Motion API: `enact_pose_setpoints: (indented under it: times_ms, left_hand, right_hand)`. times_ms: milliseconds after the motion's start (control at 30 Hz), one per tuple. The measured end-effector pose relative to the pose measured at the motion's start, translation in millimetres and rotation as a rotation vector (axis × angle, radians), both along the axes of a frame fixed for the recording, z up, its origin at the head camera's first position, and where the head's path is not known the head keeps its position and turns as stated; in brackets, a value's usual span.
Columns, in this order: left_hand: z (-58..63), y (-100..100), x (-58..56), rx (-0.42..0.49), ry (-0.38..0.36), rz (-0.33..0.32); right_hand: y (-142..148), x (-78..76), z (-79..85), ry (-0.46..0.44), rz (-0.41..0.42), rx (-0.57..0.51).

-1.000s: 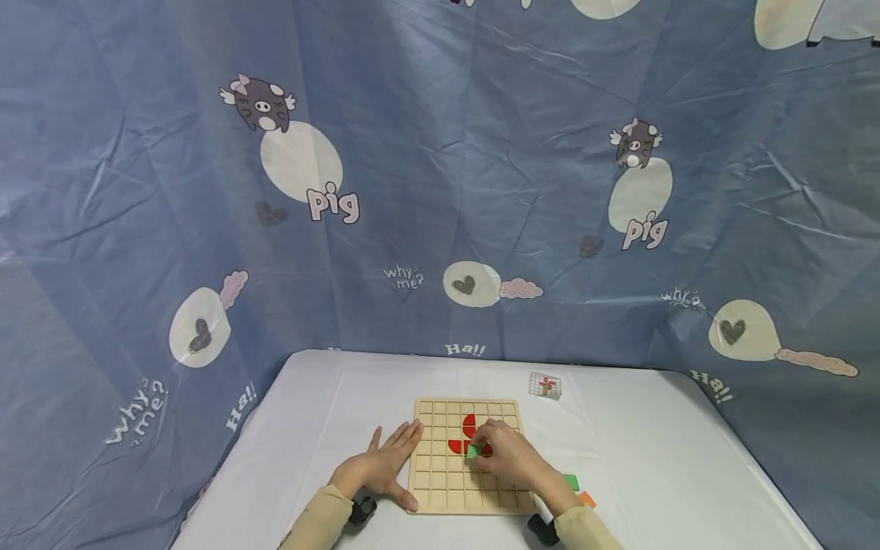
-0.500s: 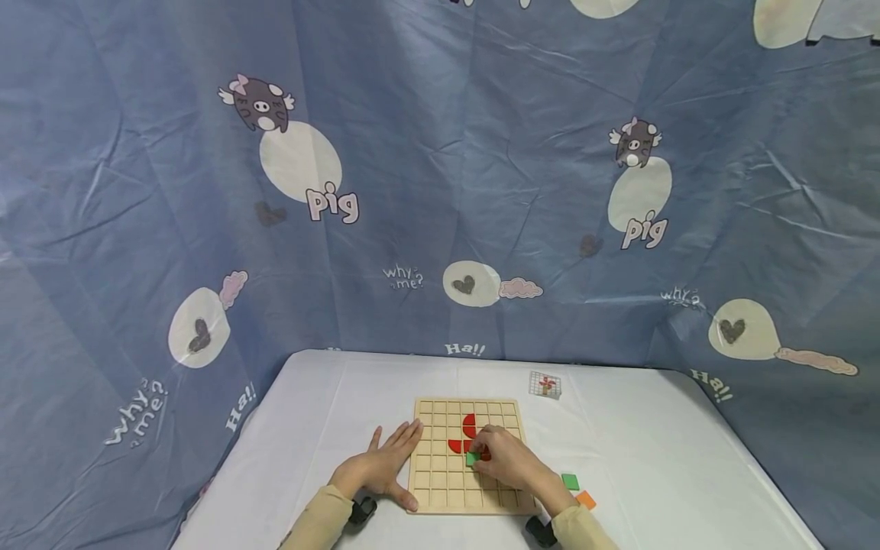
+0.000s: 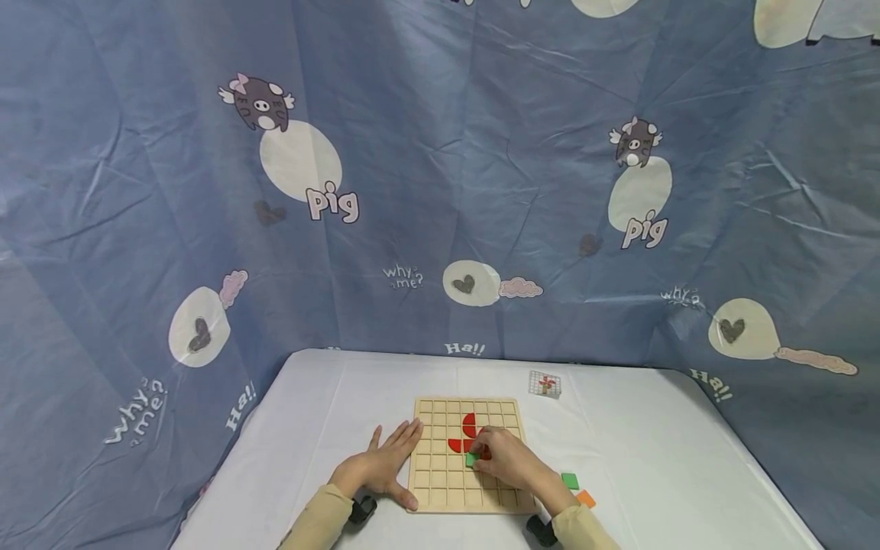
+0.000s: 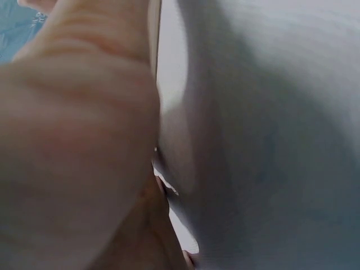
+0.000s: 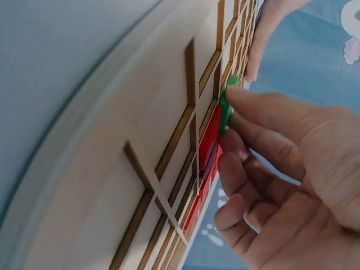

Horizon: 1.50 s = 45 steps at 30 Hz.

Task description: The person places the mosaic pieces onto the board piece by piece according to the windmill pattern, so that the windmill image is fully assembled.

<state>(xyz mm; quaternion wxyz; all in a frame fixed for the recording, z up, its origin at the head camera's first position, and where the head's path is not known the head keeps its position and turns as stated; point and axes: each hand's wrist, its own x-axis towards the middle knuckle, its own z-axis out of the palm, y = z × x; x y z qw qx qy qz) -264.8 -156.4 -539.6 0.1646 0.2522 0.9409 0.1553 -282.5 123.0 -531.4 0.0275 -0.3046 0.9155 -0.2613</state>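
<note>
A wooden grid board (image 3: 440, 483) lies on the white table. My left hand (image 3: 380, 466) is spread flat at its left side, fingertips and thumb touching the edge; in the left wrist view that hand (image 4: 73, 146) fills much of the picture. With thumb and index finger, my right hand (image 3: 509, 458) pinches a small green square tile (image 3: 471, 460) at a cell near the board's middle. The right wrist view shows the green tile (image 5: 227, 104) tilted against the grid, beside red pieces (image 5: 210, 135). Rounded red pieces (image 3: 469, 420) sit in nearby cells, partly hidden by the right hand.
Right of the board lie another green square tile (image 3: 570, 481) and an orange tile (image 3: 586, 499), near the right forearm. A card with a pinwheel picture on a grid (image 3: 545, 384) lies behind the board to the right. A blue printed curtain (image 3: 426, 191) hangs behind the table.
My right hand, with the green tile, has shifted slightly towards me and lower on the board. The loose green tile at right shows more fully. My left hand has stayed still.
</note>
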Motion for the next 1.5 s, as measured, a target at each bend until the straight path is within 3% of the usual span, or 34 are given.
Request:
enact_pose_setpoints:
  times_ms: [367, 667, 900, 1167, 1500]
  left_hand:
    - [1.0, 0.9, 1.4, -0.006, -0.006, -0.001]
    - [1.2, 0.4, 1.2, -0.01, -0.002, 0.003]
    - [2.5, 0.5, 1.9, -0.008, -0.002, 0.002]
    - [0.7, 1.1, 1.5, 0.0, -0.007, 0.002]
    - [-0.5, 1.5, 1.5, -0.009, -0.011, 0.01]
  right_hand:
    - [0.3, 0.4, 0.3, 0.029, -0.011, 0.037]
    - [-1.1, 2.2, 2.9, 0.025, 0.03, 0.062]
    - [-2.8, 2.8, 1.7, 0.042, 0.045, 0.042]
    - [0.0, 1.7, -1.9, -0.014, 0.035, -0.006]
    - [-1.0, 2.6, -0.7, 0.008, 0.056, 0.02]
